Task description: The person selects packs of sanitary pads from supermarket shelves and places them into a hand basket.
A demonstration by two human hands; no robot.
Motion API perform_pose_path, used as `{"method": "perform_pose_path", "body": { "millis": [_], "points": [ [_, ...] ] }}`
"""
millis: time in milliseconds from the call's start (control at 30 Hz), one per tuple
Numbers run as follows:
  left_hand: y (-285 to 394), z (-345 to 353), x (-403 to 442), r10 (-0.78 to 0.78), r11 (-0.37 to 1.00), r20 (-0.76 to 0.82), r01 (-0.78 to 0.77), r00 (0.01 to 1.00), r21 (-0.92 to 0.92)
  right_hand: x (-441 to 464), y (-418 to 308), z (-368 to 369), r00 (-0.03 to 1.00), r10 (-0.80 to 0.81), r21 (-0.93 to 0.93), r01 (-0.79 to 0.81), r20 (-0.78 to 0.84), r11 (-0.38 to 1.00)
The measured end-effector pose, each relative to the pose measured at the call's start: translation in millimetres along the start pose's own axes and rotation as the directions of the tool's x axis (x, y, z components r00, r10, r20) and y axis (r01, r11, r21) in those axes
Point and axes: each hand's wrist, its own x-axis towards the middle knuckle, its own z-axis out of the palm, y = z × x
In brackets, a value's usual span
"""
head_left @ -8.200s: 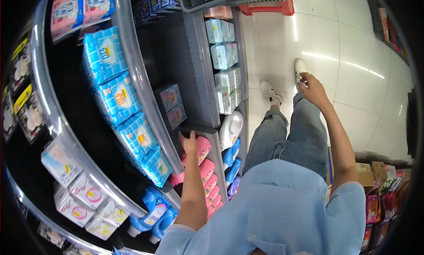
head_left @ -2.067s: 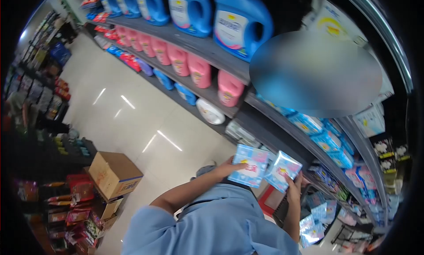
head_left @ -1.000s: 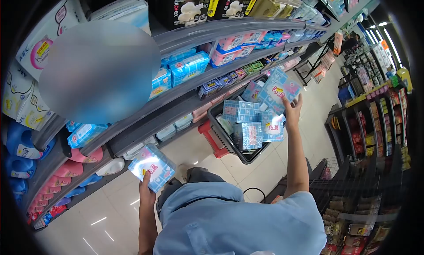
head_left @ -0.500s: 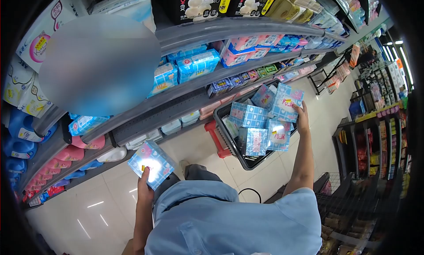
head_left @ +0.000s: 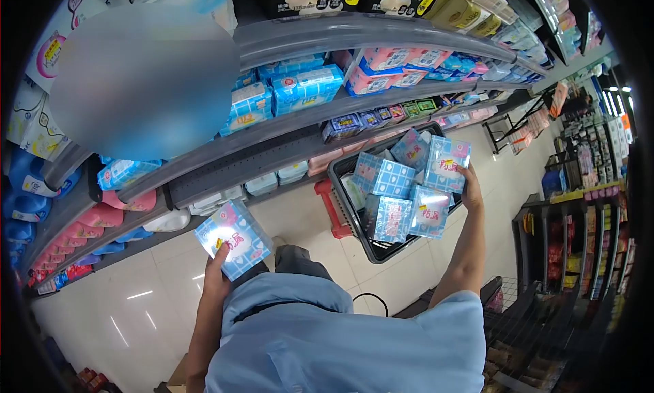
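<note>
In the head view, my left hand grips a blue checked pack of sanitary pads by its near edge, with the thumb on the front. This pack is off to the left, in front of the lower shelf and above the floor. My right hand is closed on the right edge of another blue checked pack, at the far right end of a black shopping basket. Several similar packs, one of them a pack with a checked side, lie heaped inside the basket. My right fingers are partly hidden.
Shelving runs along the left and top, with blue packs on one level and pink bottles lower down. A red handle is beside the basket. Dark racks stand at the right. A blurred patch hides part of the upper left.
The left pack has tilted slightly, so the glare has gone and pink lettering shows. My right hand and its pack have shifted only a little. The whole view has moved slightly.
</note>
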Motion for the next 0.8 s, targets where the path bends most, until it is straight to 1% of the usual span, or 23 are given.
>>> {"method": "perform_pose_path", "body": {
  "millis": [33, 100, 200, 233, 333, 367, 467, 533, 600, 633, 667, 700, 733, 767, 800],
  "points": [
    [0, -1, 0, -0.003, 1.0, 0.01, 0.003, 1.0, -0.008, -2, -2, 0, 0.999, 0.03, -0.01, -0.03, 0.025, 0.999],
    [0, -2, 1, -0.004, 1.0, -0.021, 0.004, 1.0, 0.018, -4, 1, -1, 0.994, 0.087, -0.017, -0.086, 0.064, 0.996],
    [5, 4, 0, 0.011, 0.999, -0.023, -0.01, 1.0, 0.035, 3, 16, -9, 0.995, 0.091, 0.01, -0.091, 0.044, 0.996],
    [7, 5, -2, 0.02, 0.999, -0.023, -0.02, 1.0, 0.03, 6, 21, -10, 0.997, 0.069, -0.011, -0.069, 0.026, 0.998],
    [5, -1, 3, 0.033, 0.999, -0.029, -0.033, 0.999, 0.016, 11, 28, -10, 0.999, 0.042, -0.142, -0.045, -0.023, 0.989],
    [5, -2, 5, 0.031, 0.999, -0.035, -0.031, 0.999, 0.013, 10, 28, -11, 0.987, 0.102, -0.259, -0.133, -0.128, 0.957],
    [9, 5, 3, 0.035, 0.999, -0.036, -0.035, 0.999, -0.005, 5, 22, -4, 0.993, 0.001, -0.37, -0.045, -0.12, 0.928],
    [8, 4, 5, 0.021, 1.0, -0.016, -0.021, 1.0, -0.004, 2, 19, -3, 0.992, -0.017, -0.402, -0.035, -0.125, 0.915],
    [8, 1, 6, 0.022, 1.0, 0.003, -0.022, 1.0, 0.002, 9, 26, -9, 0.995, -0.051, -0.434, 0.009, -0.086, 0.901],
    [8, 1, 7, 0.027, 1.0, 0.014, -0.027, 1.0, 0.007, 8, 25, -8, 0.996, -0.064, -0.492, 0.024, -0.064, 0.87],
    [8, 0, 7, 0.034, 0.999, 0.02, -0.034, 0.999, 0.012, 9, 24, -5, 0.996, -0.077, -0.499, 0.048, -0.037, 0.865],
    [7, -1, 7, 0.05, 0.999, 0.01, -0.05, 0.999, 0.014, 7, 19, -2, 0.998, -0.06, -0.471, 0.038, -0.031, 0.881],
    [5, -1, 7, 0.066, 0.998, 0.001, -0.066, 0.998, 0.015, 0, 6, 8, 0.996, -0.078, -0.487, 0.083, 0.03, 0.87],
    [6, -1, 7, 0.08, 0.997, -0.005, -0.08, 0.997, 0.015, 8, 18, 3, 0.986, -0.116, -0.467, 0.048, -0.119, 0.883],
    [9, 1, 5, 0.098, 0.995, -0.007, -0.098, 0.995, 0.029, 13, 21, 0, 0.945, -0.279, -0.65, 0.104, -0.172, 0.753]
  ]
}}
